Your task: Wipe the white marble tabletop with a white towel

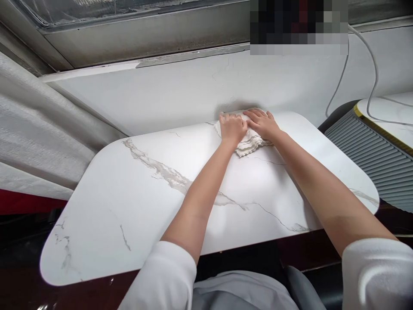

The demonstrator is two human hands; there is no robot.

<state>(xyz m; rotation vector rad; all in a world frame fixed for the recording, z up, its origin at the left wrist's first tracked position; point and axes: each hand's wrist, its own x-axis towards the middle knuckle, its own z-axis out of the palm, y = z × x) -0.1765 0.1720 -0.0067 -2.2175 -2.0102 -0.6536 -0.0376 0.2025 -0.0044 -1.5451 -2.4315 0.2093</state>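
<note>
Both my arms reach across a white marble-patterned tabletop (138,202) to its far edge by the wall. A folded off-white cloth (248,145) lies there under my hands. My left hand (232,128) presses down on the cloth's left part with its fingers curled together. My right hand (262,123) lies flat on the cloth beside it, fingers stretched toward the left hand and touching it. Most of the cloth is hidden beneath the two hands; only its scalloped near edge shows.
A white wall (180,94) rises right behind the table. Grey curtain fabric (35,137) hangs at the left. At the right stands a second marble table with a ribbed grey side (371,159), and white cables (374,77) run down the wall onto it.
</note>
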